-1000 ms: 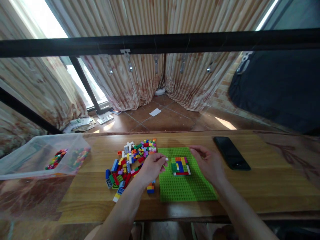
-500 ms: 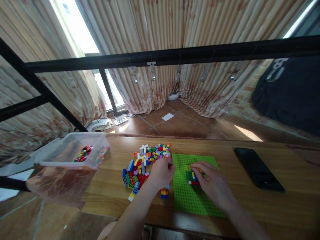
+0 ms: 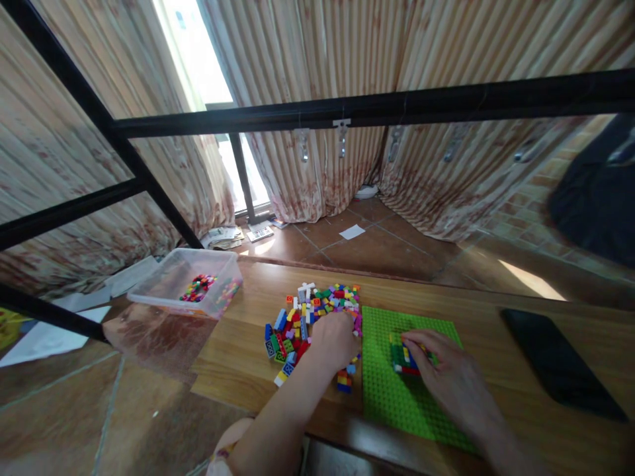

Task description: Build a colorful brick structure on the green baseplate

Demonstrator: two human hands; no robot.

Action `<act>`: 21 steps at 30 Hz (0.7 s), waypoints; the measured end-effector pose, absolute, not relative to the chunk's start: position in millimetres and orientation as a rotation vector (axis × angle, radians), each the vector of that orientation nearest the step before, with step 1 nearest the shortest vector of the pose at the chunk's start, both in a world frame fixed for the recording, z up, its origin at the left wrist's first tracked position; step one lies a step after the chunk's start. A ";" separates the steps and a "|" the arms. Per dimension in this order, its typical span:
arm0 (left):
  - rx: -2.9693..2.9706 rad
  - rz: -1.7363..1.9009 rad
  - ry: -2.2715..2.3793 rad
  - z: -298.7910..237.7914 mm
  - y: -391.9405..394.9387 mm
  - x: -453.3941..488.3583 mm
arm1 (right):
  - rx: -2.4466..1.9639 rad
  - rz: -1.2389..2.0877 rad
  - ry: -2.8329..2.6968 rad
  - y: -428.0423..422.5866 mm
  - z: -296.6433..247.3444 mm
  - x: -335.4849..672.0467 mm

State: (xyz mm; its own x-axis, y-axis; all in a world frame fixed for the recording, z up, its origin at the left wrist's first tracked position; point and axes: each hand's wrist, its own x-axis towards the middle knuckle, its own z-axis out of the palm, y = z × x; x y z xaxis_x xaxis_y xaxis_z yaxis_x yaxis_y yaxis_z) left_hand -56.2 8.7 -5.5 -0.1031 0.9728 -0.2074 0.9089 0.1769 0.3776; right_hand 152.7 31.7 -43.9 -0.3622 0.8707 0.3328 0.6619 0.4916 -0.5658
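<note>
My left hand (image 3: pixel 335 340) is over the near right part of a heap of loose toy bricks (image 3: pixel 302 324). Its fingers curl downward and closed, and whatever they hold is hidden beneath the hand. On a green baseplate (image 3: pixel 384 396) sits a small, low build of multicoloured toy bricks (image 3: pixel 398 357), with green, blue, yellow, red and white parts. My right hand (image 3: pixel 444 367) grips this build from the right, thumb and fingers closed at its top and side. The hand covers the build's right part. A few orange and blue bricks (image 3: pixel 344 381) lie between my left forearm and the baseplate.
A clear plastic box (image 3: pixel 183 284) with small colourful pieces stands at the table's left end. A black phone (image 3: pixel 560 363) lies right of the baseplate. Beyond the wooden table (image 3: pixel 233 370) are a black metal rail (image 3: pixel 278 116) and curtains.
The view has turned left, so everything appears farther right. My left hand has shifted slightly left from the baseplate's edge, over the heap. My right hand stays on the build.
</note>
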 end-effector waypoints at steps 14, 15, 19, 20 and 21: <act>1.662 0.540 2.205 1.0 16.8 -95.1 | -1.299 0.524 -2.115 31.7 -40.0 153.8; 1.640 0.544 2.283 2.2 18.0 -102.8 | -1.302 0.520 -2.112 31.6 -39.8 154.0; 1.549 0.494 2.496 0.3 21.6 -132.7 | -1.305 0.508 -2.109 32.1 -41.2 154.7; 1.569 0.453 2.489 -1.9 22.2 -137.9 | -1.302 0.509 -2.111 32.3 -41.7 154.8; 1.594 0.412 2.481 -4.4 23.0 -141.7 | -1.298 0.511 -2.116 32.6 -42.1 154.9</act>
